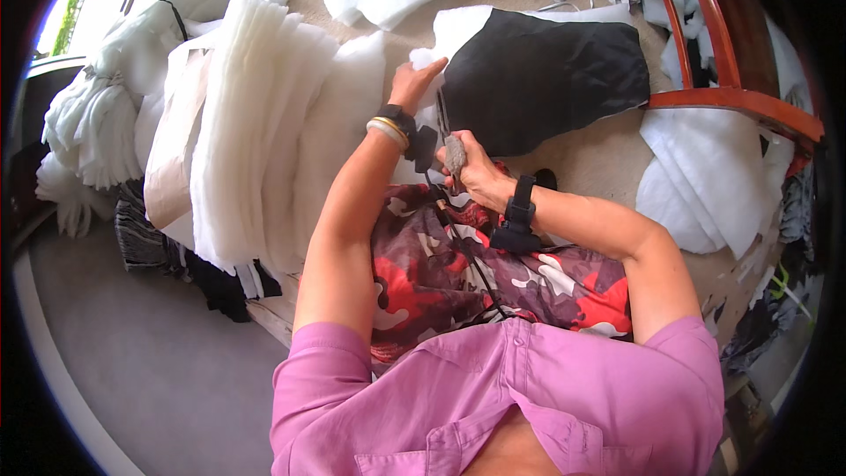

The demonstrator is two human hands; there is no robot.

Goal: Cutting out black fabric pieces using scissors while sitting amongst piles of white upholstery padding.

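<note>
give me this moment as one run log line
left hand: pinching white wadding | right hand: gripping scissors | scissors: by left edge of black cloth

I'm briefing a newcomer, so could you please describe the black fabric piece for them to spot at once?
Find the red-brown wooden frame at the upper right of the view. Just left of it, beyond the right hand, the broad black fabric piece lies over white padding. Its plain dark face sets it apart from that white padding.

Wooden frame (733, 100), obstacle beside black fabric (548, 76)
</note>
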